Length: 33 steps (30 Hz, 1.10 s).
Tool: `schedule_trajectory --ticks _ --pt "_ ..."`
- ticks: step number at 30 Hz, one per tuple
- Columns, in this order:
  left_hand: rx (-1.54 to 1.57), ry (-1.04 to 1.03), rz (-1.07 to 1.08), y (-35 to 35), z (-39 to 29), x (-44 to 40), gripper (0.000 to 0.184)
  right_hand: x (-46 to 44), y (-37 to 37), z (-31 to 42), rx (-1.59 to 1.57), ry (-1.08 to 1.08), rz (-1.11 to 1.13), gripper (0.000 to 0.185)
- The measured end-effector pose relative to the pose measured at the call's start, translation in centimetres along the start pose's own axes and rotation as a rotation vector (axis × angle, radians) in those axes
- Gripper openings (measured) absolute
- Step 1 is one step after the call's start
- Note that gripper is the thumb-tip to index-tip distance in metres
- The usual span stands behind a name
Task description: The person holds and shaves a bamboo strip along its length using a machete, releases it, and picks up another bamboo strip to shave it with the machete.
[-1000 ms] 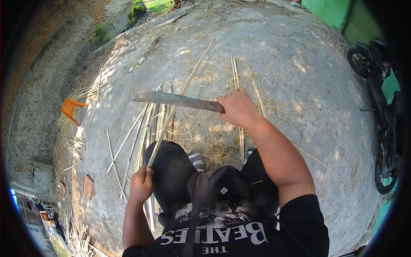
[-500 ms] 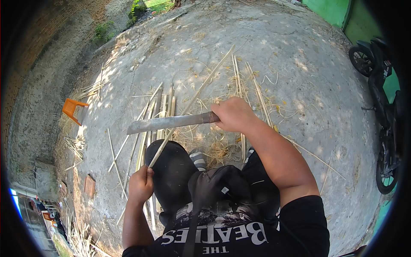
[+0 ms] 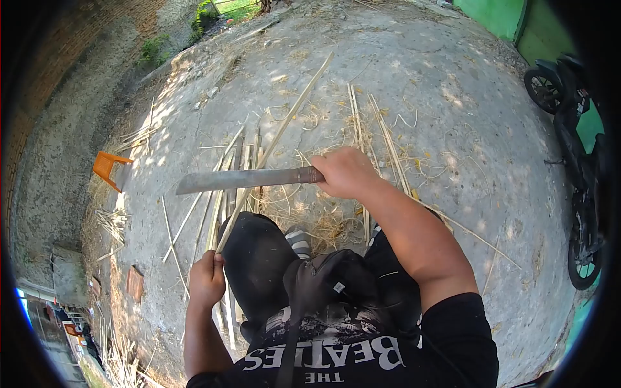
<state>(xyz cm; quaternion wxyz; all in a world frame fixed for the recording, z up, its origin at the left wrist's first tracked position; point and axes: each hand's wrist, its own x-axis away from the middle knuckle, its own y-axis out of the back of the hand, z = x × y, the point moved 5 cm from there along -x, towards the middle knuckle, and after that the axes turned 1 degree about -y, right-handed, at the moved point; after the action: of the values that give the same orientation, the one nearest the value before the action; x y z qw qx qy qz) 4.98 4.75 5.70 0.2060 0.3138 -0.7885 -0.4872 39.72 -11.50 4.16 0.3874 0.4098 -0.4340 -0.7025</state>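
Note:
My right hand (image 3: 346, 172) is wrapped round the handle of a machete (image 3: 239, 180), whose broad grey blade points left. In my left hand (image 3: 207, 279) is the near end of a long, thin bamboo strip (image 3: 292, 113), which slants up and away to the right. The blade lies across the strip; whether its edge bites into it I cannot tell. Beneath the blade, more bamboo strips (image 3: 215, 223) lie on the ground beside my knee. Curly shavings (image 3: 326, 226) are scattered between my feet.
Further strips (image 3: 392, 145) lie on the concrete ground (image 3: 466, 174) ahead to the right. An orange stool (image 3: 111, 169) stands at the left, near a wall (image 3: 71, 129). A motorbike (image 3: 576, 168) is parked along the right edge. A strip pile (image 3: 123, 362) lies at lower left.
The machete and my right hand have shifted left and slightly away from me. My left hand has moved a little left, and the strip's far end has swung left and farther out.

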Motion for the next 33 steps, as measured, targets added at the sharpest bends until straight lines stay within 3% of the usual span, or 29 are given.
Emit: schedule_trajectory --ticks 1,4,7,13,16,19,22,25,28,33 --pt "-0.003 -0.001 0.004 0.2 -0.1 -0.1 0.029 -0.1 -0.2 0.5 0.052 0.082 -0.023 0.021" --pt "-0.042 -0.024 0.059 1.3 0.7 0.8 0.029 -0.3 0.7 -2.4 0.118 0.034 -0.028 0.019" --pt "-0.023 -0.083 0.040 2.7 2.2 1.9 0.030 -0.4 1.4 -8.1 -0.101 -0.347 -0.044 0.017" --pt "-0.061 -0.043 0.029 1.8 2.1 1.3 0.028 -0.3 0.3 -6.1 -0.063 -0.255 -0.031 0.016" --pt "-0.023 -0.035 0.036 0.4 1.1 0.7 0.028 -0.1 -0.3 -2.6 -0.052 -0.081 0.042 0.019" --pt "0.007 -0.046 0.033 0.3 0.6 0.2 0.031 0.1 0.4 0.3 0.048 0.142 -0.039 0.015" --pt "0.039 -0.030 0.119 1.9 2.6 1.1 0.034 -0.3 0.7 -4.2 0.064 -0.020 -0.020 0.015" --pt "0.044 -0.044 0.060 3.3 3.8 2.4 0.036 0.2 1.9 -9.1 -0.129 -0.435 0.008 0.016" --pt "-0.006 -0.013 0.048 2.6 4.1 2.7 0.036 0.2 1.1 -8.3 -0.033 -0.406 0.016 0.016" --pt "-0.005 -0.012 0.052 0.0 3.0 0.9 0.037 0.1 -0.2 -3.8 -0.049 -0.181 0.090 0.016"
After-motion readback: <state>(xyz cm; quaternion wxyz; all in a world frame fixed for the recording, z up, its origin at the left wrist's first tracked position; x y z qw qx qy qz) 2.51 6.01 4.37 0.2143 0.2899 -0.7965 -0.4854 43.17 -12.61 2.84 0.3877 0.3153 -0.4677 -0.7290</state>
